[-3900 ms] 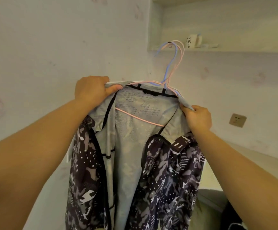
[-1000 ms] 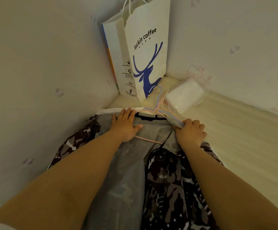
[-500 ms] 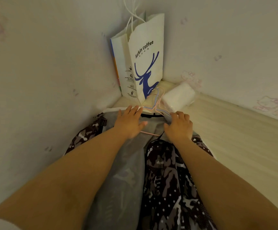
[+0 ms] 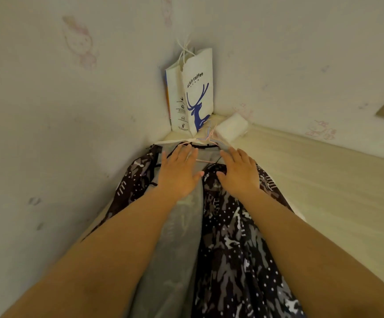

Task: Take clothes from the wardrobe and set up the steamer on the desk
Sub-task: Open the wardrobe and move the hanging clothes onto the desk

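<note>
Pale walls (image 4: 71, 134) with faint, perhaps cartoon, prints meet in a corner.

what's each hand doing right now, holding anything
Left hand: open, fingers straight, lying flat on the jacket, holding nothing.
Right hand: open, fingers spread flat on the jacket, holding nothing.

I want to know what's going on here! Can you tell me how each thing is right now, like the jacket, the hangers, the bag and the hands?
jacket: lying spread out on the desk, front open, grey lining showing
hangers: still inside the collar, lying flat
paper bag: standing upright in the corner
white packet: lying beside the bag
left hand: flat on the lining, fingers straight
right hand: flat on the jacket, fingers straight
</note>
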